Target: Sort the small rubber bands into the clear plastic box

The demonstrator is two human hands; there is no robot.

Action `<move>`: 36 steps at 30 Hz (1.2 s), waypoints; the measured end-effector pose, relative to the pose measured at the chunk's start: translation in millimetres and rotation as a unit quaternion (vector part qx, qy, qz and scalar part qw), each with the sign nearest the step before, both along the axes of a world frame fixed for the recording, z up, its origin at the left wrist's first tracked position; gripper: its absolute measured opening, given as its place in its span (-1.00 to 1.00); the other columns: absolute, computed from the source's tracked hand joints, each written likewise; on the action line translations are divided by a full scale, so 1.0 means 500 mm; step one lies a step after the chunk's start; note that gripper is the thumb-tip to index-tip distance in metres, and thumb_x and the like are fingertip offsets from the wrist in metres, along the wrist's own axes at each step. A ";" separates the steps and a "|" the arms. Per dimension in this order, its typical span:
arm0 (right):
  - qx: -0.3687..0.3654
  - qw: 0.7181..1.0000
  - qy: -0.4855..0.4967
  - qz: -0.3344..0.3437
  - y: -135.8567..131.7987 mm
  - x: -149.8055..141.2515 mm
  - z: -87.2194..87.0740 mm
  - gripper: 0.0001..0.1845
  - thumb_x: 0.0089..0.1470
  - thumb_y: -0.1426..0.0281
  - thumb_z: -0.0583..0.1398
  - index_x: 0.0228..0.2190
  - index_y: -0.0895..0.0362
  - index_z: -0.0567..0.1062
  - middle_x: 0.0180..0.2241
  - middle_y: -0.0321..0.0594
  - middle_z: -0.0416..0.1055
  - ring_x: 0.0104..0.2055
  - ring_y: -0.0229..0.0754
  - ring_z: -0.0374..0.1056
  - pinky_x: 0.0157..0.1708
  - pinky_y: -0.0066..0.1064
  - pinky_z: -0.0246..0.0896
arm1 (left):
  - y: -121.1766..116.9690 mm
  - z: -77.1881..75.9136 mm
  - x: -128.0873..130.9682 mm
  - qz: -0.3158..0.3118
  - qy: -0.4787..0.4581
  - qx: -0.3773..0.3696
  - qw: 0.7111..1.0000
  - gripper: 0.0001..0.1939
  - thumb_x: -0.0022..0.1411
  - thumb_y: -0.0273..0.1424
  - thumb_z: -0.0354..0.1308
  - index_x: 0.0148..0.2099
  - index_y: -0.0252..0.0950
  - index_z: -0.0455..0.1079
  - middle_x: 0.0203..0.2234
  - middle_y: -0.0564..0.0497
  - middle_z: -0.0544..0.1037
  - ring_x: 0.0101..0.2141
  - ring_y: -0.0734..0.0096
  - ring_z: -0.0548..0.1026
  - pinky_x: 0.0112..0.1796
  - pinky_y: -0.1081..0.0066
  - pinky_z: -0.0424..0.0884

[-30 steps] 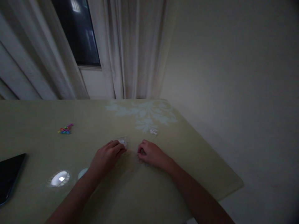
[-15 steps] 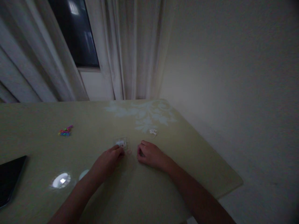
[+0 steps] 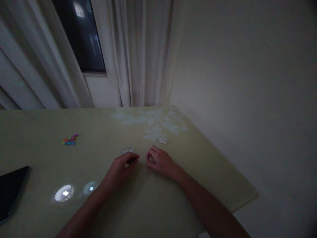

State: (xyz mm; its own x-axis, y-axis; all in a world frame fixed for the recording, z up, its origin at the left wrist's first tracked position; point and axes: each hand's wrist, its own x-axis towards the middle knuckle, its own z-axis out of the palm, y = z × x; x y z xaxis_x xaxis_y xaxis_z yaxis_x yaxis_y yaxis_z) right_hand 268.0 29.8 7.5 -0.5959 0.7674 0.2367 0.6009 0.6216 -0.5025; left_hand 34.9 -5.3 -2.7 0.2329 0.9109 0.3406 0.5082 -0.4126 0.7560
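My left hand (image 3: 123,166) is closed in a pinch above the table, its fingertips pointing right. My right hand (image 3: 160,161) is also pinched, a small gap away from the left one. Whatever sits between either set of fingertips is too small and dim to make out. Just beyond my left fingers lies a small clear plastic case (image 3: 128,150), partly covered by that hand. A few small white pieces (image 3: 162,141) rest on the table past my right hand.
A little heap of small multicoloured pieces (image 3: 70,140) lies at the left on the pale table (image 3: 99,125). A dark tablet-like device (image 3: 12,191) is at the left edge. Bright lamp reflections show on the glossy top. A wall (image 3: 235,82) runs along the right side.
My left hand has moved right, away from the clear case and closer to my right hand. My right hand has stayed nearly in place, with its fingers slightly shifted.
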 end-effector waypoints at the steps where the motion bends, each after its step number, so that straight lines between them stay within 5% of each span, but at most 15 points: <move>1: -0.007 0.999 0.039 -0.005 0.001 -0.002 0.000 -0.97 0.20 0.47 0.25 -0.28 0.14 0.48 -0.26 -0.24 0.35 -0.24 -0.21 0.29 -0.19 -0.39 0.18 | -0.001 0.005 0.000 -0.002 -0.012 0.007 1.000 -0.83 0.33 -0.37 0.13 -0.15 -0.22 0.55 -0.31 -0.01 0.68 -0.33 0.32 0.66 -0.24 0.38 0.55; 7: -0.116 0.963 0.242 -0.005 -0.006 -0.018 0.006 -0.88 0.23 0.35 0.24 -0.32 0.15 0.50 -0.36 -0.32 0.29 -0.35 -0.27 0.22 -0.31 -0.43 0.14 | -0.005 0.024 0.006 -0.014 -0.082 0.037 0.996 -0.84 0.32 -0.40 0.23 -0.17 -0.18 0.65 -0.33 0.01 0.72 -0.33 0.36 0.67 -0.27 0.45 0.56; 16: -0.269 0.911 0.313 -0.001 -0.025 -0.043 0.000 -0.71 0.22 0.17 0.25 -0.30 0.16 0.49 -0.44 -0.36 0.30 -0.42 -0.29 0.18 -0.40 -0.44 0.06 | -0.011 0.017 0.018 -0.022 -0.115 0.116 0.986 -0.90 0.32 -0.44 0.31 -0.18 -0.16 0.66 -0.33 0.01 0.71 -0.31 0.38 0.66 -0.24 0.48 0.54; 20: -0.203 0.943 0.260 -0.029 -0.027 -0.038 0.011 -0.78 0.26 0.25 0.26 -0.27 0.17 0.57 -0.36 -0.28 0.38 -0.34 -0.26 0.27 -0.32 -0.42 0.15 | -0.012 0.036 0.010 0.006 -0.126 0.086 0.988 -0.90 0.33 -0.39 0.29 -0.17 -0.17 0.65 -0.31 -0.01 0.70 -0.29 0.38 0.65 -0.25 0.48 0.55; 24: -0.114 0.989 0.088 0.042 -0.037 -0.031 0.016 -0.88 0.14 0.39 0.38 -0.26 0.15 0.63 -0.27 -0.24 0.42 -0.25 -0.23 0.34 -0.20 -0.42 0.20 | -0.008 0.056 -0.008 0.064 -0.214 0.008 0.975 -0.85 0.29 -0.26 0.34 -0.17 -0.22 0.63 -0.30 -0.03 0.72 -0.30 0.34 0.67 -0.23 0.43 0.60; 31: -0.052 0.990 -0.084 0.102 -0.070 -0.038 0.021 -0.90 0.15 0.40 0.31 -0.28 0.18 0.58 -0.23 -0.14 0.47 -0.28 -0.18 0.33 -0.20 -0.38 0.21 | -0.002 0.057 -0.024 0.072 -0.251 -0.059 0.964 -0.81 0.14 -0.25 0.45 -0.25 -0.24 0.64 -0.39 -0.01 0.71 -0.38 0.33 0.66 -0.30 0.42 0.60; 36: -0.102 0.992 0.066 0.045 -0.056 -0.036 0.027 -0.93 0.19 0.40 0.27 -0.28 0.15 0.51 -0.29 -0.23 0.39 -0.30 -0.22 0.28 -0.27 -0.40 0.18 | -0.002 0.062 -0.025 -0.009 -0.198 -0.040 0.979 -0.88 0.20 -0.29 0.39 -0.29 -0.22 0.69 -0.36 -0.04 0.71 -0.33 0.31 0.65 -0.27 0.41 0.57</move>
State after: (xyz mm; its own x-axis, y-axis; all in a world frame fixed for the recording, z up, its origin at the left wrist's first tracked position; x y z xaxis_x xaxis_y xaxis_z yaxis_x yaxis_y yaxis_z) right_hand 250.1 1.7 20.9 -0.6389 0.7520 0.1622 0.4686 0.5476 -0.6932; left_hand 22.5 -6.5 28.5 0.1142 0.9355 0.3343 0.1623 -0.3496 0.9227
